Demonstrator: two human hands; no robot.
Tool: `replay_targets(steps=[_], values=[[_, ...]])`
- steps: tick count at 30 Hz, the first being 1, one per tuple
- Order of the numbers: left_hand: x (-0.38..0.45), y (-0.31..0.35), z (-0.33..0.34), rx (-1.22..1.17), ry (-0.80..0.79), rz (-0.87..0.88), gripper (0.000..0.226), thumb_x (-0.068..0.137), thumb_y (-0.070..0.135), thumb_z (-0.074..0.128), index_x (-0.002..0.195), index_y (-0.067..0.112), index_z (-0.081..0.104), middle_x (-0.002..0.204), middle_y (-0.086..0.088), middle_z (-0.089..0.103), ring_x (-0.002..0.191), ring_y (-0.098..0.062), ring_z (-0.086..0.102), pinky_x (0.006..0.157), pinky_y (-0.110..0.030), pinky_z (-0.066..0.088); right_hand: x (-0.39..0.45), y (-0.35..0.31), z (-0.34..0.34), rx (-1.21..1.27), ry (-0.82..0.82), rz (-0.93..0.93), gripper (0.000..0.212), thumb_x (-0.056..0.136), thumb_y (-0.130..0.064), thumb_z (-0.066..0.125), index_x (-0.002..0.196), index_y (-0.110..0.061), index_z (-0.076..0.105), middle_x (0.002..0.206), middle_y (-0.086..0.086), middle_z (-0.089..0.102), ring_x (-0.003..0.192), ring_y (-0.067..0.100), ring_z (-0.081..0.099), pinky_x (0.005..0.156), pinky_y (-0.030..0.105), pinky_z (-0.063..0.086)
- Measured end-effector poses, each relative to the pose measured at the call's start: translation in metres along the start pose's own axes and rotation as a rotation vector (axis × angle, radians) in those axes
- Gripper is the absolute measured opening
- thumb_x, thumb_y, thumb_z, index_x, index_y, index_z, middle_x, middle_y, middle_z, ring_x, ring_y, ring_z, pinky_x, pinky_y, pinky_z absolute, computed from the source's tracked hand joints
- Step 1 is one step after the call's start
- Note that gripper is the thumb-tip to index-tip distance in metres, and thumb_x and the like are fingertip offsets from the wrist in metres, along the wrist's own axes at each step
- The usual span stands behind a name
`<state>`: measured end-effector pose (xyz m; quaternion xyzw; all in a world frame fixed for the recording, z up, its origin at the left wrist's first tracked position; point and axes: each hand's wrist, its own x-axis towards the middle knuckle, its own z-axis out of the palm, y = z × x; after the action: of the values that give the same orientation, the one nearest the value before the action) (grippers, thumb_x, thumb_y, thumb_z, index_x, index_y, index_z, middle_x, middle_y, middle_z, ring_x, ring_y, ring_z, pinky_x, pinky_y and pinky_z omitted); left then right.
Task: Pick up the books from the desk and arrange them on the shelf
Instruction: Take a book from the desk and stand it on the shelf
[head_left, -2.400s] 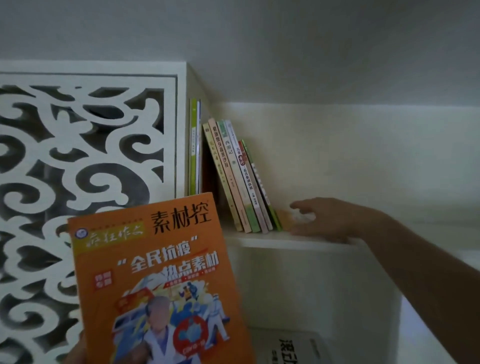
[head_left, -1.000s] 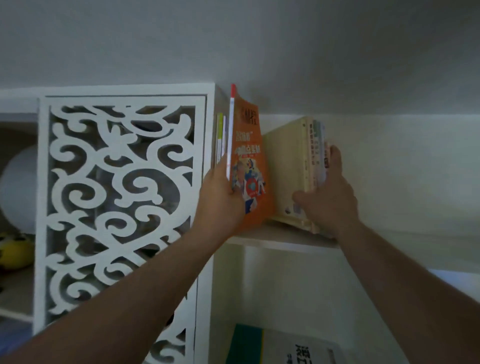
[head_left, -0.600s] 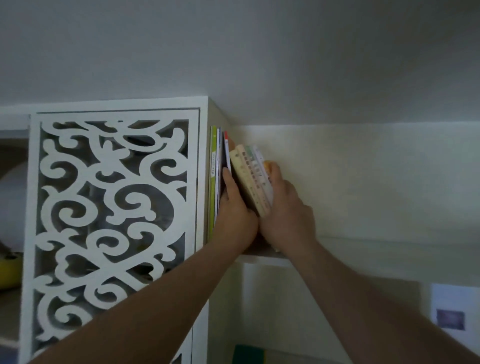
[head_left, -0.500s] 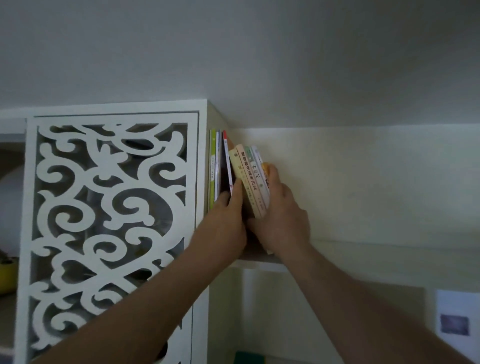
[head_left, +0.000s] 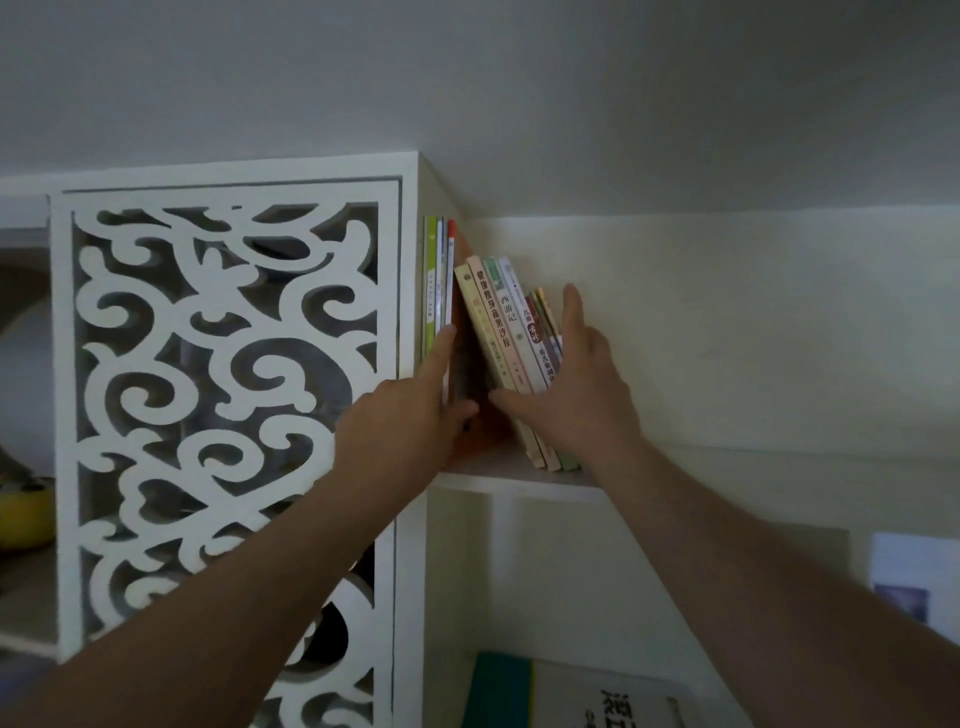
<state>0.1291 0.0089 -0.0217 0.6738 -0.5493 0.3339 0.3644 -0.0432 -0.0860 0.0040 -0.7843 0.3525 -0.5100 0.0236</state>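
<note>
The orange book (head_left: 451, 291) stands upright on the white shelf (head_left: 519, 480), slotted between thin green and white books (head_left: 432, 286) at the left wall and a leaning row of cream and green books (head_left: 498, 322). My left hand (head_left: 410, 415) touches the orange book's spine with a straight forefinger, thumb on its cover side. My right hand (head_left: 571, 384) is spread flat against the leaning row, fingers straight, thumb under the row's front.
A white carved lattice panel (head_left: 228, 395) closes the unit to the left of the books. A green and white book (head_left: 576, 696) lies flat on the level below. A yellow object (head_left: 23, 514) sits in the far-left compartment. The shelf runs bare to the right.
The orange book went from my left hand's grip into the gap on the shelf. My right hand loosened from the row, which now leans left against the newly placed book.
</note>
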Motion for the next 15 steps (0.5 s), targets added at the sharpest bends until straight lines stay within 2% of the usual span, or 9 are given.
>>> replay_targets(steps=[2, 4, 6, 10, 13, 15], values=[[-0.001, -0.002, 0.0, 0.021, 0.037, -0.001, 0.049, 0.103, 0.053, 0.057, 0.138, 0.029, 0.033, 0.095, -0.003, 0.074, 0.073, -0.025, 0.072, 0.06, -0.041, 0.061, -0.003, 0.004, -0.006, -0.014, -0.015, 0.027, 0.14, 0.067, -0.069, 0.084, 0.154, -0.055, -0.024, 0.148, 0.005, 0.049, 0.123, 0.028, 0.059, 0.095, 0.051, 0.054], [-0.003, 0.005, -0.004, 0.145, -0.019, -0.008, 0.031, 0.104, 0.044, 0.059, 0.118, 0.022, 0.042, 0.099, -0.006, 0.072, 0.079, -0.028, 0.072, 0.065, -0.038, 0.058, -0.01, 0.006, -0.004, -0.057, -0.029, 0.053, 0.14, 0.067, -0.074, 0.082, 0.153, -0.056, -0.027, 0.144, 0.005, 0.052, 0.12, 0.03, 0.061, 0.093, 0.052, 0.055], [-0.001, 0.02, -0.008, 0.275, -0.097, 0.008, 0.028, 0.104, 0.034, 0.059, 0.122, 0.016, 0.046, 0.104, -0.007, 0.07, 0.088, -0.03, 0.072, 0.068, -0.037, 0.051, -0.015, 0.006, 0.001, -0.081, -0.035, 0.048, 0.137, 0.071, -0.069, 0.083, 0.153, -0.055, -0.026, 0.145, 0.006, 0.046, 0.119, 0.03, 0.06, 0.087, 0.045, 0.053], [0.006, 0.046, -0.009, 0.337, -0.191, 0.017, 0.025, 0.104, 0.016, 0.056, 0.126, 0.009, 0.046, 0.107, -0.012, 0.068, 0.095, -0.035, 0.072, 0.074, -0.043, 0.053, -0.009, 0.0, 0.001, -0.073, -0.009, 0.026, 0.129, 0.076, -0.053, 0.083, 0.156, -0.053, -0.018, 0.144, 0.007, 0.043, 0.115, 0.031, 0.06, 0.08, 0.039, 0.044], [0.008, 0.048, 0.003, 0.236, -0.206, -0.016, 0.027, 0.106, 0.013, 0.053, 0.13, 0.006, 0.044, 0.107, -0.015, 0.07, 0.094, -0.036, 0.071, 0.071, -0.045, 0.052, -0.003, 0.003, -0.006, -0.009, 0.054, 0.073, 0.126, 0.074, -0.05, 0.081, 0.16, -0.048, -0.011, 0.141, 0.007, 0.05, 0.116, 0.03, 0.06, 0.086, 0.042, 0.045], [0.008, 0.043, 0.01, 0.079, -0.19, -0.083, 0.028, 0.106, 0.018, 0.053, 0.13, 0.009, 0.041, 0.103, -0.014, 0.071, 0.085, -0.034, 0.07, 0.065, -0.041, 0.05, -0.004, 0.007, -0.013, 0.039, 0.076, 0.112, 0.126, 0.074, -0.047, 0.082, 0.161, -0.045, -0.009, 0.139, 0.006, 0.054, 0.109, 0.026, 0.058, 0.084, 0.04, 0.044]])
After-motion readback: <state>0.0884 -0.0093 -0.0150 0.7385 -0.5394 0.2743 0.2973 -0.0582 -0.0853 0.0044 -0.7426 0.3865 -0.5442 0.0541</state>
